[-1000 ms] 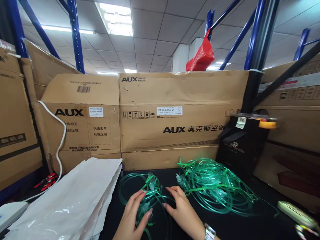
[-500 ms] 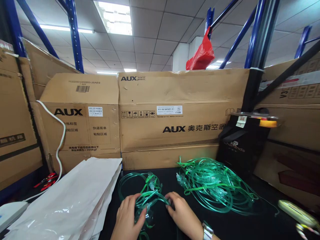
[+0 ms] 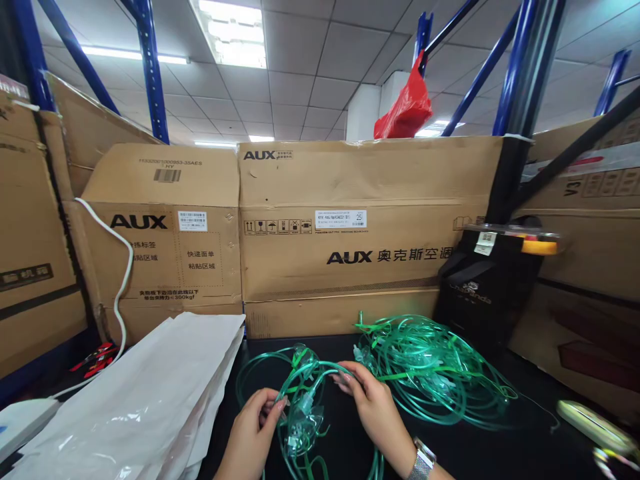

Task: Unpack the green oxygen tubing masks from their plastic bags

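Note:
Between my hands is a loose coil of clear green plastic tubing (image 3: 325, 368), with a see-through moulded piece (image 3: 305, 413) that looks like a mask and a connector among its loops. My left hand (image 3: 255, 427) pinches the coil's left side between thumb and fingers. At the upper right of the loop, my right hand (image 3: 377, 413) has its fingers closed round the tubing; the fingertips are partly hidden. Tubing hangs down below both hands to the lower edge of the view. Right of my right hand lies a larger tangled pile of the same green tubing (image 3: 435, 373).
A stack of white plastic bags (image 3: 150, 387) covers the left side of the black table (image 3: 450, 453). Cardboard boxes (image 3: 360, 187) wall off the back. A black bag (image 3: 480, 287) stands at the right rear, and a shiny yellowish object (image 3: 595, 427) lies at far right.
The tubing between my hands has been lifted and spread into a wider loop. My right hand has moved up and slightly right. My left hand has closed into a pinch.

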Demonstrator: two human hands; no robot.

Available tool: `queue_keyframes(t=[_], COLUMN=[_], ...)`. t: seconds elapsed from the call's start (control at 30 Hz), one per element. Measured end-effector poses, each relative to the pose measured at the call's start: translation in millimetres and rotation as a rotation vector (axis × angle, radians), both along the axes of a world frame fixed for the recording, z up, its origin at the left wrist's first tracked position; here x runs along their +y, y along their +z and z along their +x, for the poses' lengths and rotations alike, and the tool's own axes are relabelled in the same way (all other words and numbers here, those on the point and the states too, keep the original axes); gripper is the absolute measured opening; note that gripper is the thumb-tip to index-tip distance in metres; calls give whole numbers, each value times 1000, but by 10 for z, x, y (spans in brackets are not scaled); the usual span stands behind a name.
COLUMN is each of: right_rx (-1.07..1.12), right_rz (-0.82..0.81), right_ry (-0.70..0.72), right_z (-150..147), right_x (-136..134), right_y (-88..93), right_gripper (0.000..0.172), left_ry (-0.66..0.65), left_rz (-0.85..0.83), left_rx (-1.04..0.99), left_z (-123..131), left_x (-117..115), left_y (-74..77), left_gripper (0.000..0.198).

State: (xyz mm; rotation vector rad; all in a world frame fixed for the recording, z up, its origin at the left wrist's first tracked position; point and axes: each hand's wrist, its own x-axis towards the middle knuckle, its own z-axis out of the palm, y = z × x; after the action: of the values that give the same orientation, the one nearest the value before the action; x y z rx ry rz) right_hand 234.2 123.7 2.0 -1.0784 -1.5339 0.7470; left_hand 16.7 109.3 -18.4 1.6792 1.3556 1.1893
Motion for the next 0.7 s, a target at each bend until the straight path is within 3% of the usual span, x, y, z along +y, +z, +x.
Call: queue_keyframes(t=[0.1, 0.23, 0.33, 0.43, 0.53, 0.7], right_rx=[-130, -128, 114, 412, 576, 776], right_rz=[93, 150, 64, -82, -160, -162], right_ry=[-88, -142, -107, -51, -55, -161], right_z=[33, 57, 34, 4, 22, 171], right_x=[-34, -70, -61, -44, -32, 37], right_y=[40, 106, 139, 189, 257, 287], right_gripper=[29, 31, 37, 47, 49, 44], left_ry=[-11, -183, -285, -298, -331, -340], left_rz=[10, -25, -49, -39, -25, 241], left_rx=[-105, -249, -265, -217, -167, 146], left_z=[11, 39, 75, 109, 118, 88], left_x=[-27, -96, -146, -161, -157, -153], left_y=[65, 124, 127, 103, 99, 75], left_gripper=[28, 31, 33, 34, 35, 22])
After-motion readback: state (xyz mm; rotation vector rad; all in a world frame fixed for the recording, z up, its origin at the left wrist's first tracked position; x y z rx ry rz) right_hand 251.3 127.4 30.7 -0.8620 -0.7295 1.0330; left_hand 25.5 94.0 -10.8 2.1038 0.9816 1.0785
